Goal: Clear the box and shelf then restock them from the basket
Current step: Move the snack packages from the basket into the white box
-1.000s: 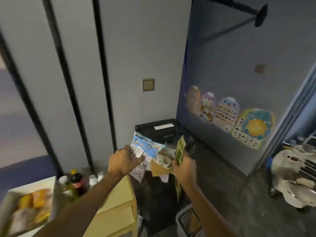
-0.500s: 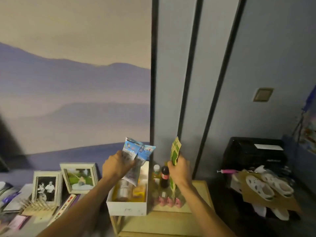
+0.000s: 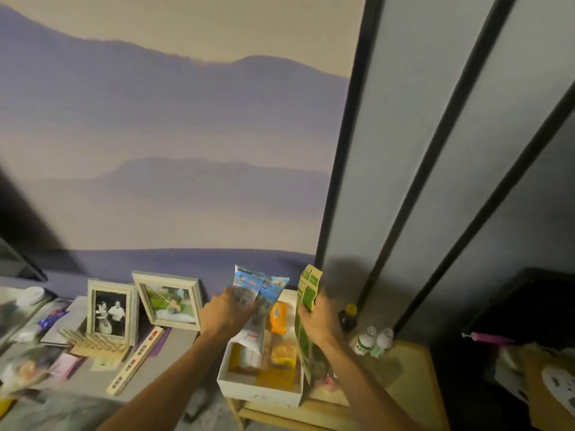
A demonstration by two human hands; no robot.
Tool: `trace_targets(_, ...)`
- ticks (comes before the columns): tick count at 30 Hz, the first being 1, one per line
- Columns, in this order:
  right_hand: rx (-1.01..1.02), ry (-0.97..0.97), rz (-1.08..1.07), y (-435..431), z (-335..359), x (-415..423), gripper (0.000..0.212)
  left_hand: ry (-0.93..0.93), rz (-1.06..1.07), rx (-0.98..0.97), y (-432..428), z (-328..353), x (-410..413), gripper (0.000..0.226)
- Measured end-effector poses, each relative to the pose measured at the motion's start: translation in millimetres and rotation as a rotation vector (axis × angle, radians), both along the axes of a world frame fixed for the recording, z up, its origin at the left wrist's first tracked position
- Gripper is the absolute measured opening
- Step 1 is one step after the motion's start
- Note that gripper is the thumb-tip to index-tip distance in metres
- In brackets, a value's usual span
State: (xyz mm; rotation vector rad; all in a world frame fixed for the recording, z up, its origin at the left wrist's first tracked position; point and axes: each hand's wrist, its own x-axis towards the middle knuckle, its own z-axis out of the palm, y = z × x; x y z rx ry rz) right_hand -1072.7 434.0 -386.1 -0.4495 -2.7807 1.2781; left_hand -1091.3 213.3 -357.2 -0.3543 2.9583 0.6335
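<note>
blue packets (image 3: pixel 260 293) stick up out of the left hand (image 3: pixel 229 312), which squeezes them. green packets (image 3: pixel 306 309) are gripped in the right hand (image 3: pixel 322 320). both are above the white box (image 3: pixel 259 389) on the wooden shelf's (image 3: pixel 407 384) left edge.

— Covering most of the back wall: a mural of hazy purple mountains (image 3: pixel 174 126) under a beige sky.

— And running beside it on the right?

— Grey panels (image 3: pixel 413 150) split by slanting black strips (image 3: pixel 339 157). Dim light, casting soft shadows low down.
</note>
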Motion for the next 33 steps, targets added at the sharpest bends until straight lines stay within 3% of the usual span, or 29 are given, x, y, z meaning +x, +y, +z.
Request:
trace_targets(5, -0.051, -0.148, 0.06, 4, -58, -50, 0.027, -0.122, 0.043, -0.018, 10, -53, -41, 0.085)
trace_targets(9, -0.128, -0.185, 0.102, -3, -106, -72, 0.045, -0.233, 0.095, 0.018, 19, -95, -54, 0.091)
trace_targets(14, -0.079, -0.35, 0.021, -12, -147, -92, 0.019, -0.316, 0.117, 0.006, 27, -126, -73, 0.086)
trace_targets(20, -0.114, -0.439, -0.086, -14, -168, -110, 0.039, -0.318, 0.18, 0.07, 30, -145, -89, 0.081)
trace_targets(24, -0.006, -0.621, 0.009, -12, -189, -100, 0.034, -0.325, 0.187, 0.128, 38, -150, -91, 0.072)
trace_targets(27, 0.055, -0.596, 0.041, -15, -193, -95, 0.033, -0.314, 0.136, 0.152, 42, -156, -89, 0.071)
trace_targets(33, 0.125, -0.428, 0.027, -8, -166, -99, 0.046, -0.299, 0.031, 0.111, 29, -163, -88, 0.095)
